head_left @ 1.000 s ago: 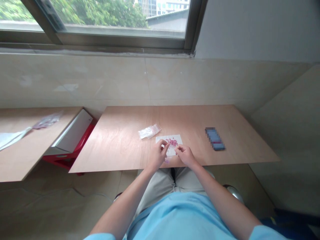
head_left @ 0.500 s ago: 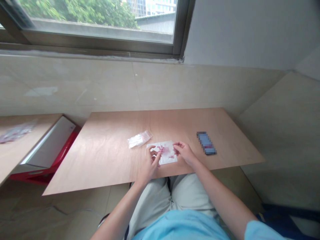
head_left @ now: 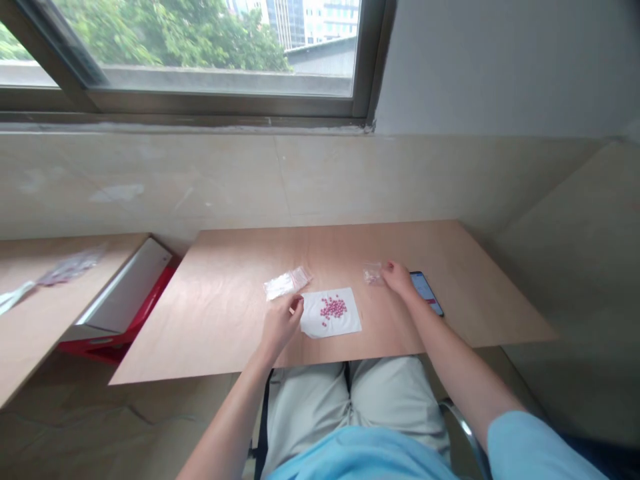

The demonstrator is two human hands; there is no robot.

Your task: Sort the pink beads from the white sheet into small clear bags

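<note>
A white paper sheet (head_left: 313, 325) lies near the table's front edge with a loose cluster of small pink beads (head_left: 333, 307) on it. My left hand (head_left: 284, 320) is at the sheet's left edge, fingers curled in towards the thumb; whatever may be between them is too small to make out. To the right and farther back, my right hand (head_left: 397, 277) pinches the right edge of a small clear plastic bag (head_left: 373, 274) just over the tabletop. The bag's contents are unclear. Behind my left hand lies a stack of clear plastic bags (head_left: 287, 283).
A phone (head_left: 427, 293) lies on the wooden table (head_left: 225, 293), partly behind my right wrist. On the left, a second table (head_left: 35, 320) bears plastic bags (head_left: 75, 265). A white box (head_left: 117, 300) and a red stool-like object (head_left: 145, 310) stand between the tables.
My right hand has moved right and away from the sheet, and now has a small bag. My left hand has drawn back left, uncovering the beads. The camera view has shifted slightly.
</note>
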